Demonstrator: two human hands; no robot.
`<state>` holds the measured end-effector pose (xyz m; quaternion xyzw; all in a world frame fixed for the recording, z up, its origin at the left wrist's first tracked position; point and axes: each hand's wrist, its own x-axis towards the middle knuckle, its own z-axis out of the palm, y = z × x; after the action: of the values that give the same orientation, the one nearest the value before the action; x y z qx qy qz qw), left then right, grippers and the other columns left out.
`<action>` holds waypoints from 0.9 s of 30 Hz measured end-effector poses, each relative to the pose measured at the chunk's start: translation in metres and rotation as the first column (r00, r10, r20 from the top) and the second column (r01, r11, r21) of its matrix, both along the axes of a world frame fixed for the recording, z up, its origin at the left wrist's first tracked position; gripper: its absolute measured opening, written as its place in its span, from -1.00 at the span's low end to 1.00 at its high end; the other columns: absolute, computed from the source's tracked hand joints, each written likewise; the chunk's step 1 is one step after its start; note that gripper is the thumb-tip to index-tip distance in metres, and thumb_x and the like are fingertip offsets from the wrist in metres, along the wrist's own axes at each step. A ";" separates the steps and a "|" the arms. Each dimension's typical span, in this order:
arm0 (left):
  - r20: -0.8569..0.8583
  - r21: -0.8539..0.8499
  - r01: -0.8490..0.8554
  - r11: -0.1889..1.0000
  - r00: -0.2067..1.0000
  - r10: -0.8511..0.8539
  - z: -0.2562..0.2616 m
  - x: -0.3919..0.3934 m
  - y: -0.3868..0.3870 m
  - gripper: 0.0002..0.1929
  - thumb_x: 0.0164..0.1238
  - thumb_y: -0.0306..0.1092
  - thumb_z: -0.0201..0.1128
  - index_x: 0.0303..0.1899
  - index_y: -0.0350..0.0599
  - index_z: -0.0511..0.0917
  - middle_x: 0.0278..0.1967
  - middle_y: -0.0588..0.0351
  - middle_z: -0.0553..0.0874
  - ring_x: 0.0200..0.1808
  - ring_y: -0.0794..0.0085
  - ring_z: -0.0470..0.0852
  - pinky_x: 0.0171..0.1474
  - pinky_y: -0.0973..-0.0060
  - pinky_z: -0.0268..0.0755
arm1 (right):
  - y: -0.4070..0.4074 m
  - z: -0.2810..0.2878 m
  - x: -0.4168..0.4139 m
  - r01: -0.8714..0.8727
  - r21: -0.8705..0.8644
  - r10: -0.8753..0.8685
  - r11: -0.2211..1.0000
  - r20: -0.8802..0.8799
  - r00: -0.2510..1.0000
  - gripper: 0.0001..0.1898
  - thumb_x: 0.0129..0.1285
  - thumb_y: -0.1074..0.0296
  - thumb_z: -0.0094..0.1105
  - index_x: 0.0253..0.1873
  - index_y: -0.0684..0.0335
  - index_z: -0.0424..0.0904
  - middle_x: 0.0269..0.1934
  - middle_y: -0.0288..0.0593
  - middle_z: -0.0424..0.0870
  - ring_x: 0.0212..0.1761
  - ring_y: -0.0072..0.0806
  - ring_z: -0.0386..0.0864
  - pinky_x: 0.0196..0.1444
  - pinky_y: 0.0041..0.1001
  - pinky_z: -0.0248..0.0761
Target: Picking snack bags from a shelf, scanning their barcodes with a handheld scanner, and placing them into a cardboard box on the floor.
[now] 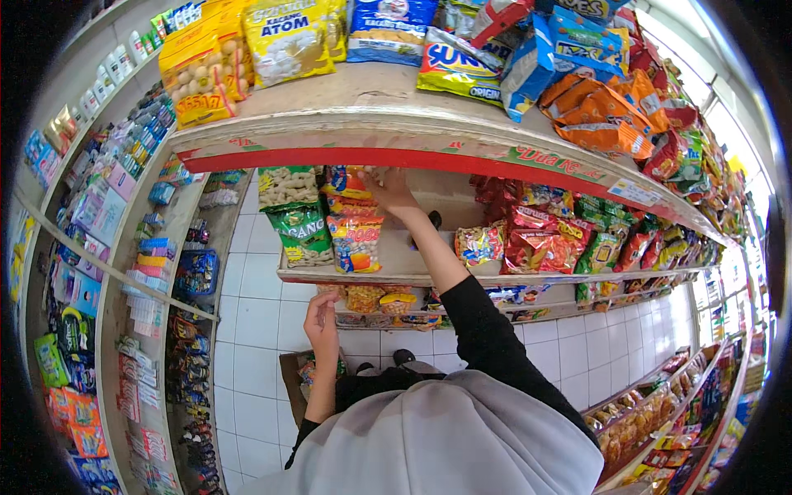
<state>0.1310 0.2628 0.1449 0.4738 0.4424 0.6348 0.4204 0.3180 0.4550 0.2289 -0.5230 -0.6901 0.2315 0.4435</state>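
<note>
My right hand [390, 190] reaches under the red-edged upper shelf, beside an orange-and-blue snack packet [348, 182] at the back of a row; its fingertips are near or on the packet, and whether they grip it is unclear. In front of that packet stands an orange snack bag [356, 244]. Green peanut bags [301, 234] stand just left of it. My left hand [323, 312] hangs near the front edge of this shelf, fingers loosely curled, with nothing visible in it. Red snack packets [538, 244] and a small patterned packet [479, 243] lie farther right.
Above, the upper shelf's red edge [396, 156] overhangs my right forearm. It holds yellow peanut bags [288, 40] and orange packets [597, 114]. A lower shelf carries small snack bags [371, 299]. An open cardboard box [291, 383] stands by my left forearm. Stocked shelves [111, 297] line the left side.
</note>
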 end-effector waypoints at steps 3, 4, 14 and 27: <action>-0.022 0.016 0.030 0.999 0.999 -0.029 -0.007 0.006 0.005 -0.88 0.32 -0.48 0.01 -0.24 -0.30 0.49 -0.22 0.07 0.56 -0.14 0.45 0.53 0.03 0.54 0.33 | -0.004 -0.037 0.031 0.244 0.258 -0.262 0.935 0.035 0.964 -0.51 0.11 0.10 0.16 0.08 0.26 0.39 0.00 0.03 0.47 0.15 -0.02 0.29 0.16 -0.22 0.18; -0.026 0.014 0.022 1.000 0.999 -0.022 -0.008 0.006 0.005 -0.88 0.32 -0.47 0.01 -0.24 -0.30 0.49 -0.22 0.06 0.56 -0.14 0.44 0.53 0.03 0.53 0.33 | -0.019 -0.037 0.043 0.331 0.351 -0.371 0.876 0.053 0.927 -0.57 0.10 0.15 0.16 0.04 0.25 0.44 -0.07 0.02 0.52 0.12 0.01 0.32 0.15 -0.20 0.20; -0.010 -0.044 0.116 0.992 0.993 -0.117 -0.014 0.019 0.012 -0.88 0.31 -0.44 0.05 -0.24 -0.29 0.49 -0.22 0.06 0.59 -0.12 0.44 0.54 0.03 0.51 0.34 | -0.082 -0.087 0.225 0.302 -0.004 -0.155 0.953 0.852 0.500 -0.77 -0.13 0.44 0.15 -0.27 0.21 0.53 -0.32 0.02 0.56 -0.18 -0.10 0.52 0.19 0.17 0.00; 0.798 -0.197 0.886 0.420 0.393 -0.456 0.025 0.056 0.027 -0.37 0.20 -0.18 0.22 0.21 -0.24 0.14 0.01 0.03 0.46 0.04 0.39 0.45 0.10 0.50 0.28 | -0.160 0.023 0.082 -0.405 -0.081 0.350 0.911 0.672 0.652 -0.76 -0.10 0.51 0.08 -0.26 0.14 0.62 -0.12 -0.17 0.58 0.06 -0.31 0.42 0.25 -0.26 0.10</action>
<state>0.1871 0.2900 0.1698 0.2099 0.1951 0.3267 0.9006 0.4004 0.2955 0.2518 -0.3981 -0.9046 0.0872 0.1250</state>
